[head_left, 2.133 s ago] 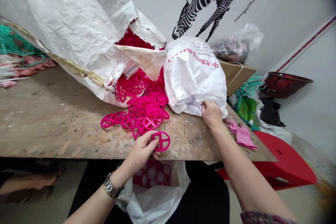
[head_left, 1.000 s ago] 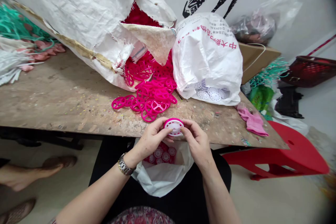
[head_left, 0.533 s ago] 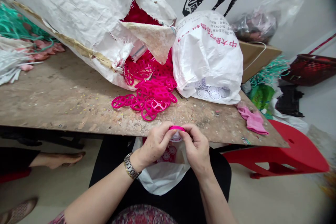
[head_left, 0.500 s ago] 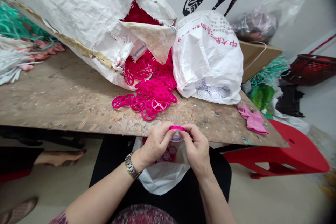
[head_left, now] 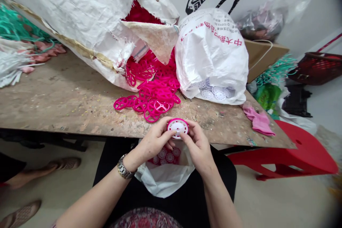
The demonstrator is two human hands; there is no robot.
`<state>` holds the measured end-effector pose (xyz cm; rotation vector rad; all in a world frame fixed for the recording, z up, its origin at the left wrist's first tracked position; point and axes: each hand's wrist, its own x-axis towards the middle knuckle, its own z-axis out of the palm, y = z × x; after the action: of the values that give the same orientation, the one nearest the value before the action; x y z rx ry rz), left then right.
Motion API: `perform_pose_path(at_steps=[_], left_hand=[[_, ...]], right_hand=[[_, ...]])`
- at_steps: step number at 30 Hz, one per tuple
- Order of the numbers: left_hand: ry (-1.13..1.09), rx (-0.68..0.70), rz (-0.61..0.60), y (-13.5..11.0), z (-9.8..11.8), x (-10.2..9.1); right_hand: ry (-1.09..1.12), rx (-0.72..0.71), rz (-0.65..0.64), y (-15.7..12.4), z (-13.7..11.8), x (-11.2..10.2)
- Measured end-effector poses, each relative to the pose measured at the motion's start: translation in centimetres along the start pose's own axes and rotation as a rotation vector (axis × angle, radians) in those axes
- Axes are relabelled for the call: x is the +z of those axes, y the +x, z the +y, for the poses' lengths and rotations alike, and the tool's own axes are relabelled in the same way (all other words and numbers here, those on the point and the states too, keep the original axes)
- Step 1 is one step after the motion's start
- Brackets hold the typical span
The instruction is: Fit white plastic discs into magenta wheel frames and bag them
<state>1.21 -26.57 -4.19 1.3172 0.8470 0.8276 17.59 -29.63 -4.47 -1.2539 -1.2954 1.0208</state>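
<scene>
Left hand (head_left: 153, 141) and right hand (head_left: 197, 143) clamped on pink-rimmed white slotted disc (head_left: 177, 125), 5 o'clock of pink spoked-wheel pile (head_left: 161, 94); off-centre thumb pressure could cock it; slack grip could drop it into white lap sack (head_left: 166, 180), 6 o'clock.

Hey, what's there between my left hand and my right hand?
The head view shows a white disc with a pink rim there, held by the left hand and the right hand.
</scene>
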Motion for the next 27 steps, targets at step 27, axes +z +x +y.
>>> perform_pose_path(at_steps=[27], left_hand=[[0.141,-0.001,-0.107,-1.4,-1.6,1.6]], right_hand=[[0.012,0.062,0.149,-1.6,1.5,0.3]])
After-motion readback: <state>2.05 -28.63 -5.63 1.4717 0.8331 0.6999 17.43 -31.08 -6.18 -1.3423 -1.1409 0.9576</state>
